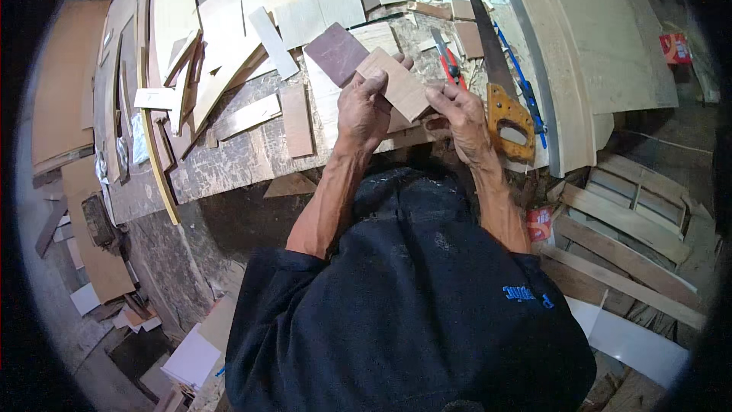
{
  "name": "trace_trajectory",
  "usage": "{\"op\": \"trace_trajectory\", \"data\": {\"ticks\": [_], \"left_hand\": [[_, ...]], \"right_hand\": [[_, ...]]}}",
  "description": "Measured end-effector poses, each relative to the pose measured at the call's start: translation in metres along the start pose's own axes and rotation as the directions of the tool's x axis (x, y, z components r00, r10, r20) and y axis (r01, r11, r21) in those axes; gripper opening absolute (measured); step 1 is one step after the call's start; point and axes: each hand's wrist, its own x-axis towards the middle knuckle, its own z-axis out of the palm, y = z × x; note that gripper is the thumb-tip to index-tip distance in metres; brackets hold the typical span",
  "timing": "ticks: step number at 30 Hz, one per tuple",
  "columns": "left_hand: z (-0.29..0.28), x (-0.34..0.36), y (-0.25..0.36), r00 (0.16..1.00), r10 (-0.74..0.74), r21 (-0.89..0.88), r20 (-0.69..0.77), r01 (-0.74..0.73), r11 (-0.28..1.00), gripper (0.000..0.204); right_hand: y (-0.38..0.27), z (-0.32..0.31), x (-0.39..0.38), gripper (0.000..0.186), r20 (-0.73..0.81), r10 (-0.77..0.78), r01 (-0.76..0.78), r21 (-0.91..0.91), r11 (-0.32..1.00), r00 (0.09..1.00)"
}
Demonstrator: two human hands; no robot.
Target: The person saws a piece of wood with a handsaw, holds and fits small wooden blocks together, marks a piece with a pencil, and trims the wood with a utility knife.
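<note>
Both hands held one small wood piece (396, 85) up just above the surface (244, 156); left hand (364, 111) pinched its near edge; right hand (460, 111) closed on its end, steadying it; a saw (499, 84) lay just right of the piece.

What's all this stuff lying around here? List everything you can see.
small wood panel: one, light tan, held up in both hands over the bench
dark board: one, reddish brown, on the bench behind the panel
handsaw: one, dark blade with yellow-orange handle, on the bench right of the hands
wood offcuts: many, pale, scattered across the workbench
curved plywood sheet: one, pale, far right
slatted pallet: one, grey-brown, lower right on the floor
left hand: one, gripping the panel's left edge
right hand: one, at the panel's lower right corner
</note>
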Motion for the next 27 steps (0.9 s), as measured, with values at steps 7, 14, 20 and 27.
{"op": "trace_trajectory", "data": {"ticks": [7, 14, 20, 27], "left_hand": [[-0.006, 0.0, -0.003, 0.989, -0.144, -0.071, -0.008, 0.144, 0.987, 0.05], [-0.002, -0.001, -0.002, 0.969, -0.245, -0.131, 0.001, 0.243, 0.961, 0.044], [-0.002, 0.0, -0.006, 0.978, -0.204, -0.095, 0.042, 0.207, 0.974, 0.043], [0.007, -0.003, -0.007, 0.992, -0.125, -0.005, -0.016, 0.125, 0.992, 0.044]], "right_hand": [[-0.011, 0.004, -0.001, 0.039, -0.058, 0.042, -0.033, 0.144, 0.989, 0.997], [-0.017, 0.0, -0.002, 0.042, -0.016, 0.052, -0.049, 0.129, 0.99, 0.999], [-0.011, -0.001, 0.002, 0.035, -0.034, -0.053, 0.055, 0.068, 0.996, 0.998], [-0.015, -0.007, 0.001, 0.022, -0.068, -0.049, 0.03, -0.262, 0.965, 0.996]]}}
